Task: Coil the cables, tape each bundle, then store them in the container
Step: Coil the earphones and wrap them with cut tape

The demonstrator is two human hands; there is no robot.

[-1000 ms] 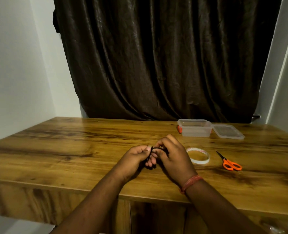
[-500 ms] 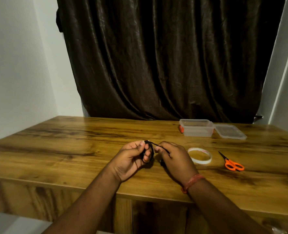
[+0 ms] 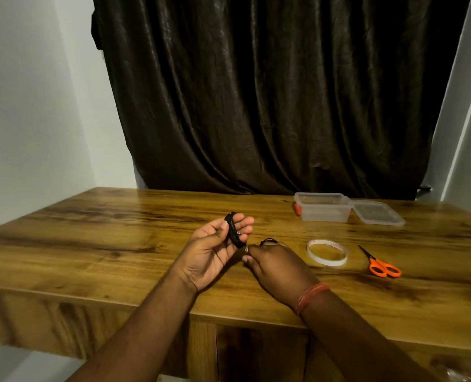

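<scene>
Black cable (image 3: 233,228), coiled in small bundle, sits between thumb and fingers of left hand (image 3: 212,252), which pinch it, palm up, above the table (image 3: 104,238). Loose end goes down to right hand (image 3: 277,264); its fingertips pinch the end just below left fingers. Tape roll (image 3: 327,252) lies right of right fingers, scissors (image 3: 380,264) further right. Open container (image 3: 322,206) w/ lid (image 3: 377,213) beside it is beyond, well apart.

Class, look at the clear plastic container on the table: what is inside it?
Nothing shows inside the clear container: its walls look see-through and no cable lies in it. Its lid lies open beside it. The floor behind the near wall is hard to judge.
</scene>
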